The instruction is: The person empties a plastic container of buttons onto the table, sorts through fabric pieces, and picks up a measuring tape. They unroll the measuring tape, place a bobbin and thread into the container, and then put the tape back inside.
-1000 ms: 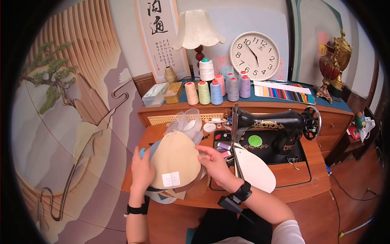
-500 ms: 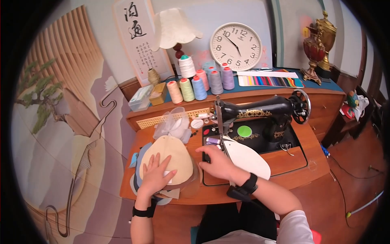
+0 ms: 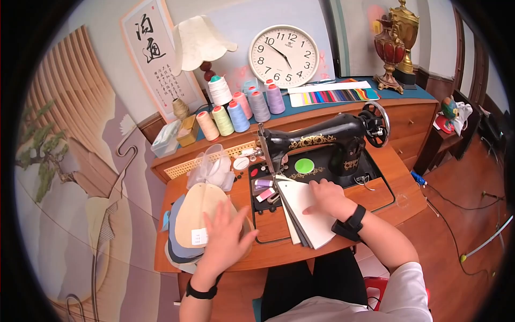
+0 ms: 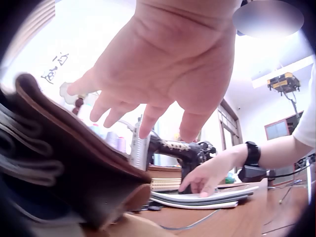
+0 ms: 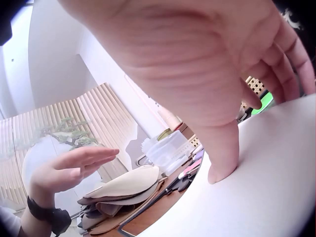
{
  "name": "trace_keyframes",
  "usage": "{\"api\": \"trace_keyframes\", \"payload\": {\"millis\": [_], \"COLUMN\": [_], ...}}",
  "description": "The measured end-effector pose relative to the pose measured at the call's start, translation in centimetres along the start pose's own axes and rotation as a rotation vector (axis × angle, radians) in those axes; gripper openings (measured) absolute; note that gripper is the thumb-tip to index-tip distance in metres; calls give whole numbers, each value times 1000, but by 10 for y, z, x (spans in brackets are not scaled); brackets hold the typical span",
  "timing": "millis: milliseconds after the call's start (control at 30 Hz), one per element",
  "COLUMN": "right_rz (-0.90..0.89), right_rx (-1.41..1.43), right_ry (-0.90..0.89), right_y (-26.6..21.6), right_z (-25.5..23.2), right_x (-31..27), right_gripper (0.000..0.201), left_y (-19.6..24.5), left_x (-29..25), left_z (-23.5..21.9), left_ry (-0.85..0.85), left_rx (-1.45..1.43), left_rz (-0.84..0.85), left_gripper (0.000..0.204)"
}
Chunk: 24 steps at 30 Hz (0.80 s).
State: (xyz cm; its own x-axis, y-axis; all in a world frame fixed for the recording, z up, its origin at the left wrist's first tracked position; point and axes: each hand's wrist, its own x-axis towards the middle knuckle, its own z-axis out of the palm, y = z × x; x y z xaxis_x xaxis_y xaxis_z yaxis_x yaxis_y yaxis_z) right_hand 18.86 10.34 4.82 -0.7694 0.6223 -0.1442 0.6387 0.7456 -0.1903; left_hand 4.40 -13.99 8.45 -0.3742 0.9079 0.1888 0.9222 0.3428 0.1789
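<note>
The desk (image 3: 405, 180) is made of shiny brown wood. A black sewing machine (image 3: 316, 142) with gold swirls stands on its right side. On the left side is a pile of flat pieces: a tan piece (image 3: 196, 206) with a white label (image 3: 199, 236) is on top, and a blue-gray piece (image 3: 175, 236) peeks out underneath. Just behind the pile is some see-through plastic (image 3: 199, 173). A white round thing (image 3: 241, 162) and little black buttons (image 3: 238, 176) lie beside the plastic, near the machine.
</note>
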Motion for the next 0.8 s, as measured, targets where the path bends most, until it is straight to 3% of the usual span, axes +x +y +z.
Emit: {"api": "trace_keyframes", "payload": {"millis": [233,300,367,433,500,667,767,800], "right_rz": [-85,-163,-207,-191,-216,-372,-361,-314], "right_rx": [158,629,972,1329,1431,1425,1458,1366], "right_ry": [-104,-281,-364,-504,-561,-624,-677,-541], "right_y": [25,34,35,37,39,57,62,55], "right_z": [8,10,-1,2,2,25,33,26], "right_x": [27,34,29,33,38,56,57,51], "right_gripper": [62,53,37,31,31,37,37,37], "left_y": [41,49,52,51,53,51,53,56], "left_x": [33,46,64,80,96,127,134,135], "left_z": [33,35,33,42,43,67,71,68], "left_ry": [-114,-41,-221,-131,-292,-299,-450,-460], "left_rx": [-234,-251,-486,-496,-674,-604,-699,-699], "left_rz": [261,313,224,267,123,175,162,156], "left_gripper": [54,54,55,53,50,62,66,66]}}
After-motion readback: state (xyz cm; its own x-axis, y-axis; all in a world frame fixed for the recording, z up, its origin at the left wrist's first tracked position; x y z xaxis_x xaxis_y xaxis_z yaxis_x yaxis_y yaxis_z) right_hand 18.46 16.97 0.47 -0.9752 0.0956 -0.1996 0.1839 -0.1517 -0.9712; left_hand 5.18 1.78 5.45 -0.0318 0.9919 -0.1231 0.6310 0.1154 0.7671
